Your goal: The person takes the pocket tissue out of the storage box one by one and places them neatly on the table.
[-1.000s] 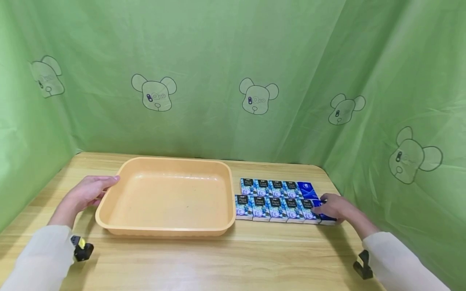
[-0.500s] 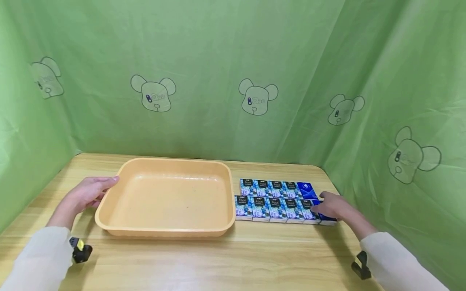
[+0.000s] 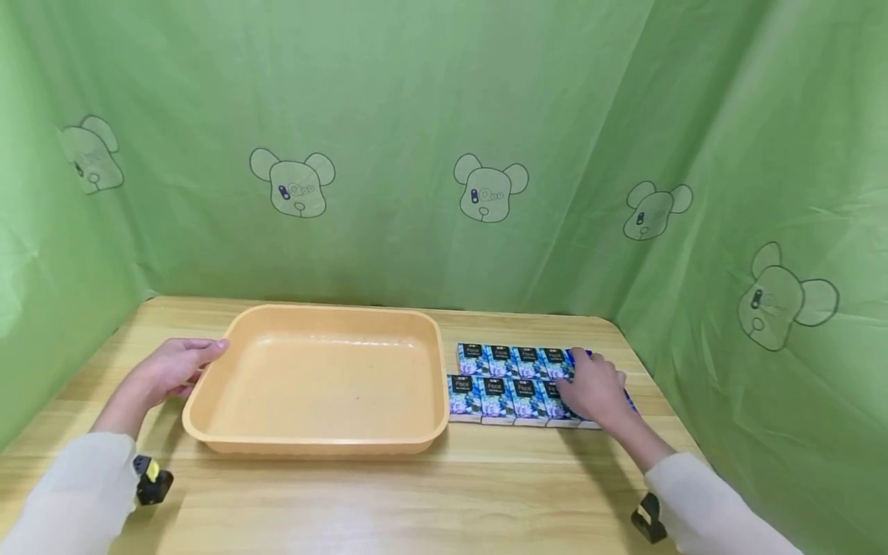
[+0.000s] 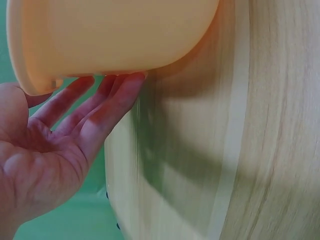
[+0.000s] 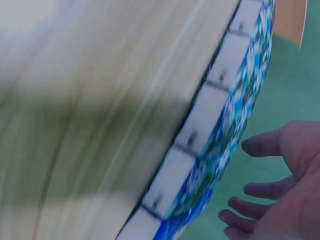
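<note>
A shallow orange plastic tub [image 3: 315, 447] stands on the left half of the table. My left hand [image 3: 169, 370] grips its left side, the thumb at the rim; in the left wrist view the fingers [image 4: 112, 107] press against the tub's outer wall [image 4: 120, 40]. Small tissue packs lie flat in two rows to its right, a back row [image 3: 501, 361] and a front row [image 3: 495, 401]. Most have blue flower prints; a plain blue pack [image 3: 580, 354] shows at the back row's right end. Over the rows' right end hovers my right hand [image 3: 593, 391], fingers apart and holding nothing, partly hiding the packs.
The wooden table [image 3: 361, 501] extends in front of the tub and packs. Green curtains [image 3: 388, 254] with bear-head outlines hang close around its back and sides. The front row's left end almost meets the tub's right wall.
My right hand has moved left, from the front row's right-end blue pack to above the flowered packs beside it. The left hand and the tub keep their places.
</note>
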Tool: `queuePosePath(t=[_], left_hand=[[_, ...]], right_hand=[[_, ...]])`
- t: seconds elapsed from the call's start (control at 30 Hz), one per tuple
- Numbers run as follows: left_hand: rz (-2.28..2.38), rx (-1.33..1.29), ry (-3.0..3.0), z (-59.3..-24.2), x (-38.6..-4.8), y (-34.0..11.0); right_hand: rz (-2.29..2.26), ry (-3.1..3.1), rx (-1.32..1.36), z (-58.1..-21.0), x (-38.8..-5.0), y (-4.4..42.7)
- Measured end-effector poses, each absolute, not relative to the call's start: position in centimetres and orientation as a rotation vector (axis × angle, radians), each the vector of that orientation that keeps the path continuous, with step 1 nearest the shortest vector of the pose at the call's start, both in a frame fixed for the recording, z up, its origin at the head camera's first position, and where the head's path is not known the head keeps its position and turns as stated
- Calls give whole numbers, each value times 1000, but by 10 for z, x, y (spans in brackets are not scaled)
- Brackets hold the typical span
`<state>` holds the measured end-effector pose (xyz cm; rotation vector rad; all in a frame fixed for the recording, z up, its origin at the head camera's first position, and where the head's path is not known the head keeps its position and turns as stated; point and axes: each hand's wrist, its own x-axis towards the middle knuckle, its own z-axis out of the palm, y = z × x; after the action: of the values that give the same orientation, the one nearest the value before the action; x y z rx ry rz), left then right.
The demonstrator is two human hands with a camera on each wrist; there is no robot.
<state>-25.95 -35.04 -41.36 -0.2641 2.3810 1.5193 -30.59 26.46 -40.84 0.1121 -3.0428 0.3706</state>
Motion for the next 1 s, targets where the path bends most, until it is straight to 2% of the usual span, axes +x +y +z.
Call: queuePosePath(t=[0.27, 0.5, 0.73, 1.0], left_hand=[[1392, -206, 2510, -409, -259, -350], [1094, -80, 2702, -400, -265, -340], [946, -180, 2750, -385, -268, -330], [859, -137, 2987, -352, -270, -275]], right_hand=[[456, -2813, 258, -417, -301, 233], [480, -2791, 286, -421, -293, 212], [478, -2791, 378, -424, -289, 184], [472, -2826, 382, -416, -289, 153]])
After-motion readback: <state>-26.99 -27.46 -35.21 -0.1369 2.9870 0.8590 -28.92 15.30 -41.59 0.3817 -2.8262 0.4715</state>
